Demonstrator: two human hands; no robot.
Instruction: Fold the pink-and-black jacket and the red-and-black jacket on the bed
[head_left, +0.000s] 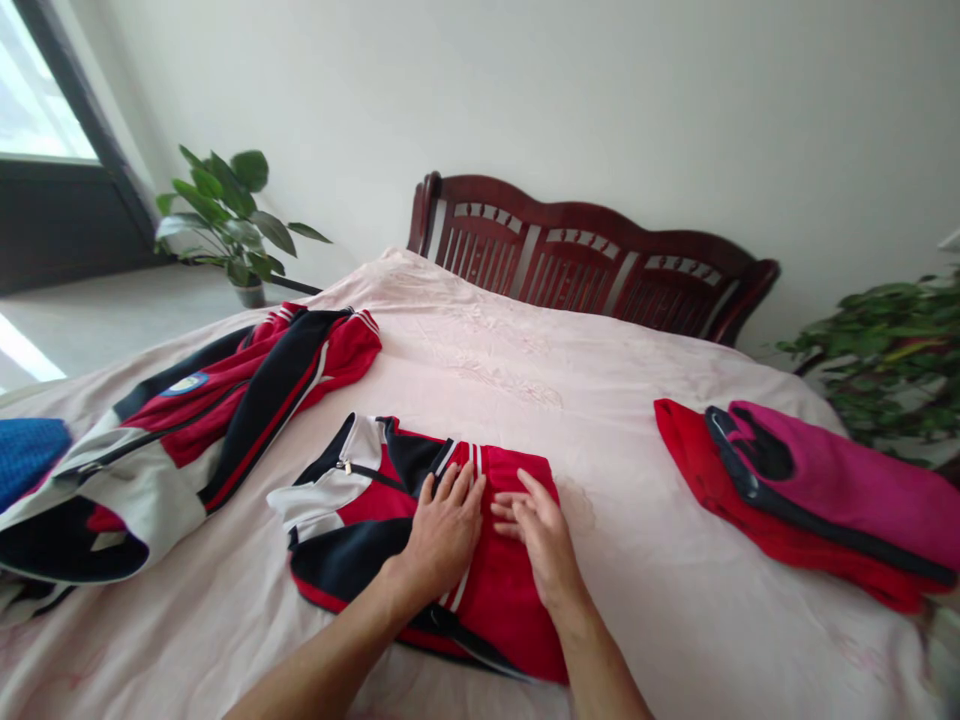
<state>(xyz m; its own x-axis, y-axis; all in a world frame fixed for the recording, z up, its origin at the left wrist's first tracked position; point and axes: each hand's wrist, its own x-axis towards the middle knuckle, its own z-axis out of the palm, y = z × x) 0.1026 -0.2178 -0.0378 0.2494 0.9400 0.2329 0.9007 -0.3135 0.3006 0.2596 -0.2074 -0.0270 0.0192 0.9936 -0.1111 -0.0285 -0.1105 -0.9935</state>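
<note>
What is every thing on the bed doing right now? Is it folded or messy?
folded jacket: folded flat, both hands pressing it
left hand: open, flat on the jacket
right hand: open, flat on the jacket
second jacket: unfolded, rumpled
pink garment: folded, on top of a red one
red garment: folded, underneath

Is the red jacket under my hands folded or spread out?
Folded: the red jacket is a compact bundle, and both hands, left and right, press on it.
</note>
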